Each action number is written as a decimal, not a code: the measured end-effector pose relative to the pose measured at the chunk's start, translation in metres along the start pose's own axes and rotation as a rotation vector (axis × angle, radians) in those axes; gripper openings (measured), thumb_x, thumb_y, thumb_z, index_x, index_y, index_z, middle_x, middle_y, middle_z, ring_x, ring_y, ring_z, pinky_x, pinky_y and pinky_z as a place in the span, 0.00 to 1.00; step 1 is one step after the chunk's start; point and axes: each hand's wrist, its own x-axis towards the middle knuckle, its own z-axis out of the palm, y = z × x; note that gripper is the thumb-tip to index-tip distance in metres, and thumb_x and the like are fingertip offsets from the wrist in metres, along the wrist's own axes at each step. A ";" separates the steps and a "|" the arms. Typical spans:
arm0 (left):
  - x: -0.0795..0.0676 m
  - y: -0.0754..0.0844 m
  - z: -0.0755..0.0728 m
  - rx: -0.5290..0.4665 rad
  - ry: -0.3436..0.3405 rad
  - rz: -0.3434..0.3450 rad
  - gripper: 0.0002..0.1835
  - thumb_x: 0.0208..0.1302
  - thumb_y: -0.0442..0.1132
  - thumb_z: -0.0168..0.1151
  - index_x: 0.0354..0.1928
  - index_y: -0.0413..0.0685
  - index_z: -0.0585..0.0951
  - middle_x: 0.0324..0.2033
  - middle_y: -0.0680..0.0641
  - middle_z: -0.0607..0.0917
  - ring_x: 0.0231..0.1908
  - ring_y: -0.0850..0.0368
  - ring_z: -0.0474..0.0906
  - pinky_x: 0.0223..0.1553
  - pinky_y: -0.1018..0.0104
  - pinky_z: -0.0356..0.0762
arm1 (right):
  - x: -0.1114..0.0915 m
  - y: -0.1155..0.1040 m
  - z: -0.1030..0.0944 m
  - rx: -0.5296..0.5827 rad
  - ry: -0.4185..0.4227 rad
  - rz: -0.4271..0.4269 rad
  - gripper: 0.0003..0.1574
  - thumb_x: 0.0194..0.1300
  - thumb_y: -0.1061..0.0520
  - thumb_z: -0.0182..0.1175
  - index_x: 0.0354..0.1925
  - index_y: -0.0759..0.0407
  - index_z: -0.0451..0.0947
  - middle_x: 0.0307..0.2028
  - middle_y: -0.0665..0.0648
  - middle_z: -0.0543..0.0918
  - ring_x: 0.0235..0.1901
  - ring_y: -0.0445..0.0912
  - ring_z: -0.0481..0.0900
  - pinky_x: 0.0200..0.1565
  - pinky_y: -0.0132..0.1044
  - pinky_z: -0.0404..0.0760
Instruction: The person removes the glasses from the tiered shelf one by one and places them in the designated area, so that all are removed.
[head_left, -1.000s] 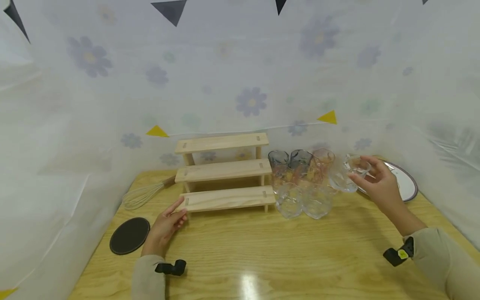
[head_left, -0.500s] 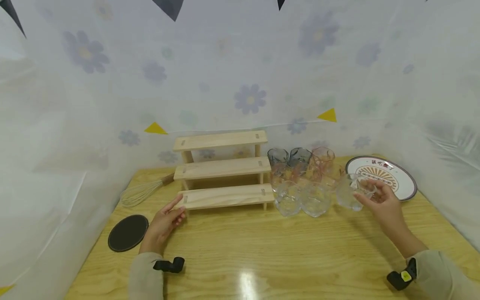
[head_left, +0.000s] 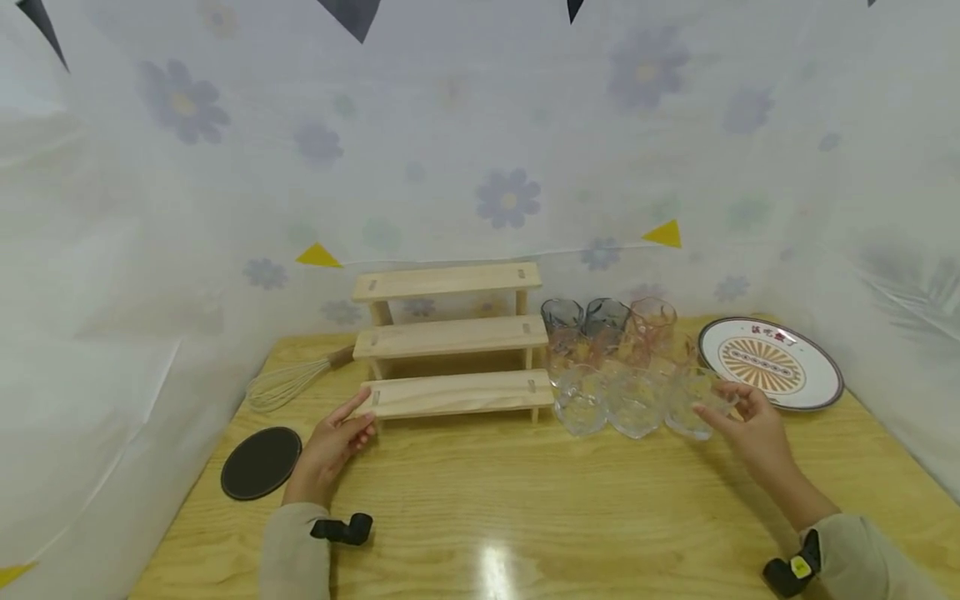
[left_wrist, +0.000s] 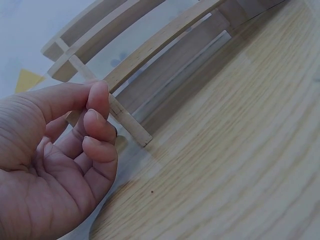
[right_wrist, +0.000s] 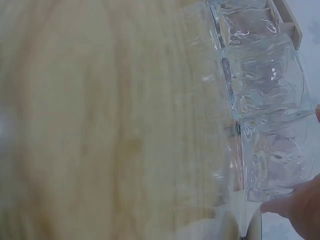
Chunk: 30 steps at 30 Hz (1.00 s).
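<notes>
A three-step wooden display rack (head_left: 457, 395) stands at mid-table in the head view. My left hand (head_left: 327, 452) pinches the left end of its lowest step between thumb and fingers; the left wrist view shows the thumb at the step's corner (left_wrist: 122, 80). At the right end of the front row, my right hand (head_left: 757, 437) holds a clear drinking glass (head_left: 684, 408) by its right side. Two more clear glasses (head_left: 633, 408) stand to its left, close together. In the right wrist view, the held glass (right_wrist: 277, 160) sits against its neighbour (right_wrist: 265, 75); only part of the hand shows.
Pink-tinted glasses (head_left: 654, 321) and two grey-blue glasses (head_left: 607, 315) stand behind the clear ones. A patterned plate (head_left: 813, 375) lies at the right rear. On the left are a whisk (head_left: 288, 385) and a round black mat (head_left: 261, 463). White sheeting encloses the table (head_left: 480, 500).
My right hand has brought the clear glass down and forward from above the plate's left edge, then left to the end of the front row. My left hand stays on the rack.
</notes>
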 end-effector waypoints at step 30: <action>0.006 -0.004 0.010 0.026 0.038 0.018 0.31 0.67 0.39 0.58 0.71 0.55 0.62 0.20 0.56 0.80 0.22 0.65 0.71 0.26 0.74 0.69 | 0.010 -0.009 -0.008 -0.069 -0.172 -0.005 0.41 0.68 0.48 0.58 0.64 0.71 0.51 0.66 0.71 0.50 0.68 0.68 0.43 0.61 0.56 0.58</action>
